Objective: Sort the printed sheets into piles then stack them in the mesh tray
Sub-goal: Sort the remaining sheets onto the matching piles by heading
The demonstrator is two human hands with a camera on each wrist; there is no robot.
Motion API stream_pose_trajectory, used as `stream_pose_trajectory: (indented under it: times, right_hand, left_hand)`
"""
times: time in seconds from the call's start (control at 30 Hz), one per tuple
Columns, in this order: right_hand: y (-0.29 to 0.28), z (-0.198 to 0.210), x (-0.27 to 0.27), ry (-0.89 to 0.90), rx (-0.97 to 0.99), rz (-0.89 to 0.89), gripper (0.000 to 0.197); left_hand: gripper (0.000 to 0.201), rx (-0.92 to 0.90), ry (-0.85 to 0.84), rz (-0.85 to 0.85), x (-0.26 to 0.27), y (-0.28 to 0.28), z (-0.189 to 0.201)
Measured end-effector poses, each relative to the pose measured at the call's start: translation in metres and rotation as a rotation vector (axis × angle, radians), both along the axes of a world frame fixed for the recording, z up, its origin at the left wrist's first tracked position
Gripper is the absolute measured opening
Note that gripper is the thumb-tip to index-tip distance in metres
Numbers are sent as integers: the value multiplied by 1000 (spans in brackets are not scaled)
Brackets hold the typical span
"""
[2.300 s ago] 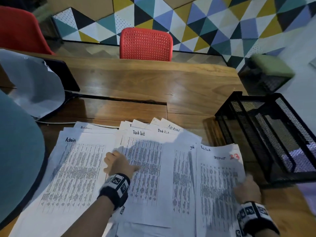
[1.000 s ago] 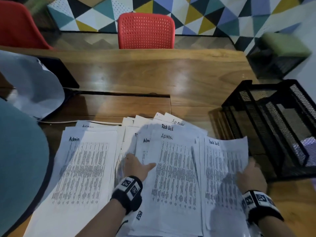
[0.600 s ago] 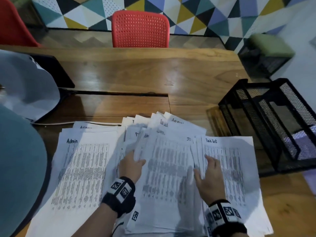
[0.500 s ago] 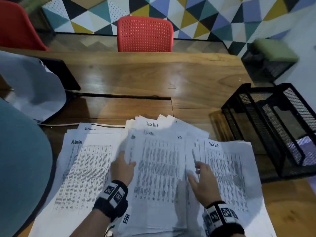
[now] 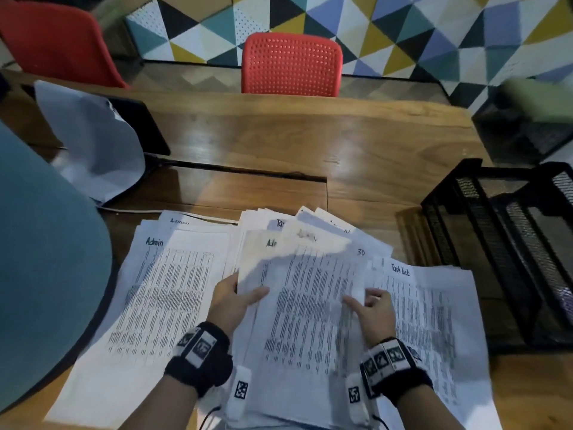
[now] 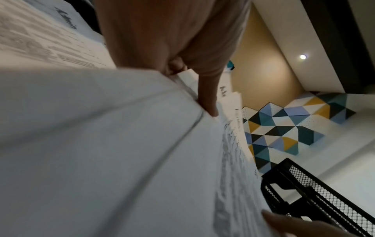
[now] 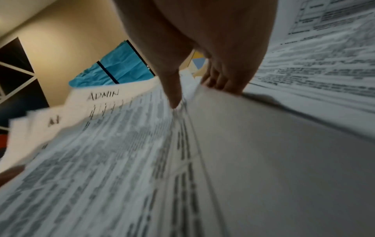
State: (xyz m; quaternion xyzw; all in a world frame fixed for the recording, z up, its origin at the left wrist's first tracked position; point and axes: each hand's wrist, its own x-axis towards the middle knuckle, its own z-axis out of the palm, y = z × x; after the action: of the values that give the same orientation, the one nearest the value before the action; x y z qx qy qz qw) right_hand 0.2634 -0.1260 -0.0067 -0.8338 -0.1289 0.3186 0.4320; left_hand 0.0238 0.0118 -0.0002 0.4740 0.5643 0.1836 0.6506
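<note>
Both hands are on the middle bundle of printed sheets (image 5: 310, 293), lifted off the wooden surface (image 5: 279, 144). The left hand (image 5: 231, 301) pinches its left edge, thumb on top and fingers (image 6: 207, 99) curled under. The right hand (image 5: 373, 311) grips the right edge. An "Admin" pile (image 5: 161, 293) lies left, a "Task list" pile (image 5: 434, 311) right, beside the black mesh tray (image 5: 508, 243).

White printed sheets (image 5: 304, 305) lie fanned beside the empty black mesh tray (image 5: 508, 243).
</note>
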Motion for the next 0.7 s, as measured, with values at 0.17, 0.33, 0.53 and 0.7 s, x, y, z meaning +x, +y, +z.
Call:
stream_pose_trajectory:
  times: [0.17, 0.33, 0.53, 0.7]
  right_hand:
    - [-15, 6, 11, 32, 277, 57, 19]
    - [-27, 5, 29, 179, 356, 115, 19]
    - [-33, -4, 37, 488, 453, -156, 25]
    - [-29, 2, 34, 484, 411, 38, 20]
  left_hand:
    - [46, -32, -48, 29, 3, 3, 2]
    - [23, -30, -64, 30, 16, 7, 2]
    - [25, -60, -105, 38, 25, 11, 0]
    - [30, -58, -122, 2, 31, 18, 3]
